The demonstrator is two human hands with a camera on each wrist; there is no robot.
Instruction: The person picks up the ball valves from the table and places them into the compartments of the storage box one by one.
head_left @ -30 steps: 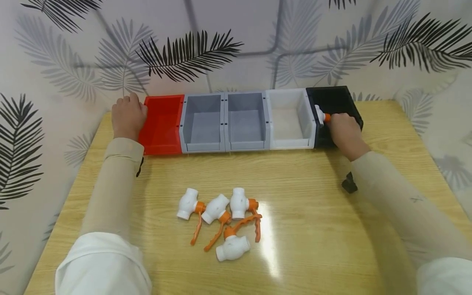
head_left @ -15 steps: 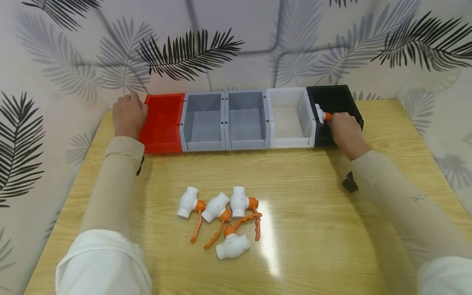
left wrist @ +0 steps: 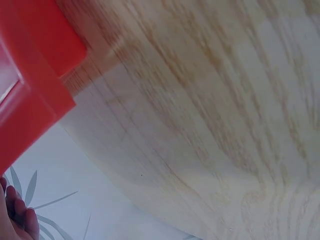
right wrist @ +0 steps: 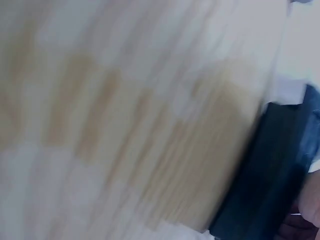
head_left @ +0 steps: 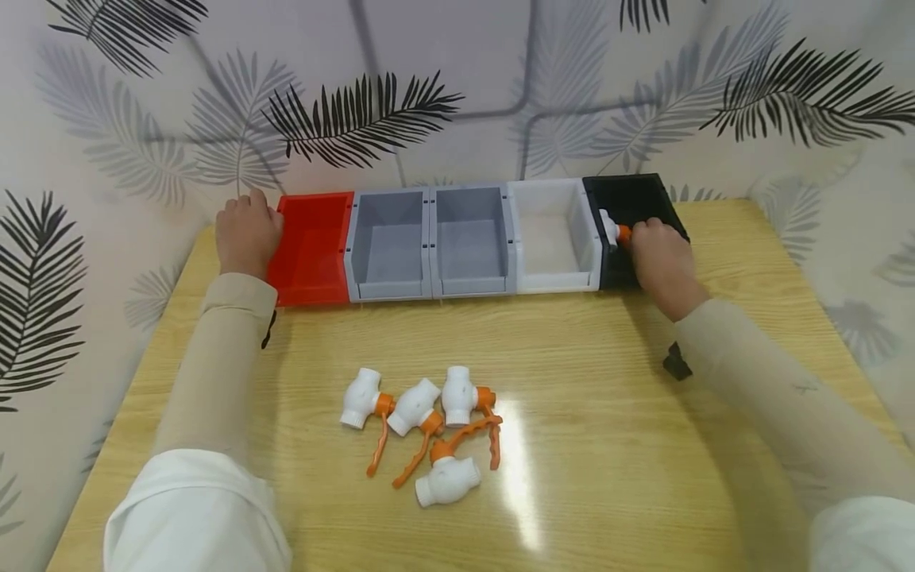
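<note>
One T-shaped valve; R hand grips

No text, label, brand or number can be read. A small dark mark on the right sleeve is too small to make out.

A wooden table with blurry brown stripes filled the left and middle of the frame. A black bin slanted up the right side. Part of the right hand showed at the lower right.
</note>
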